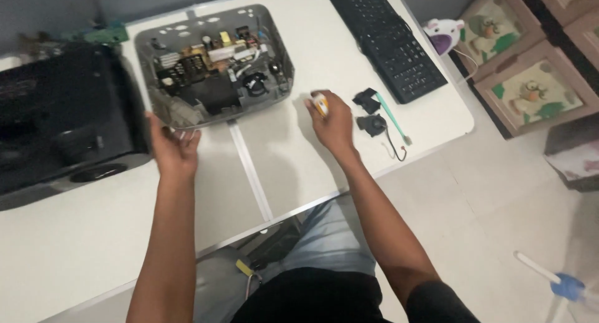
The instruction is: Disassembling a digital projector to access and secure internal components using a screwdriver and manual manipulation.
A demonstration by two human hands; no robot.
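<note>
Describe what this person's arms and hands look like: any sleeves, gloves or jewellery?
Both arms are bare from the hands up past the elbows. The left hand and right hand wear no gloves, and no rings or watch show. A dark short sleeve covers the upper right arm.

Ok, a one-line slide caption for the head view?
Left hand steadies an opened grey device shell on a white table while right hand holds a small yellow-tipped tool.

White table, pale tiled floor, patterned storage boxes right, grey wall.
</note>
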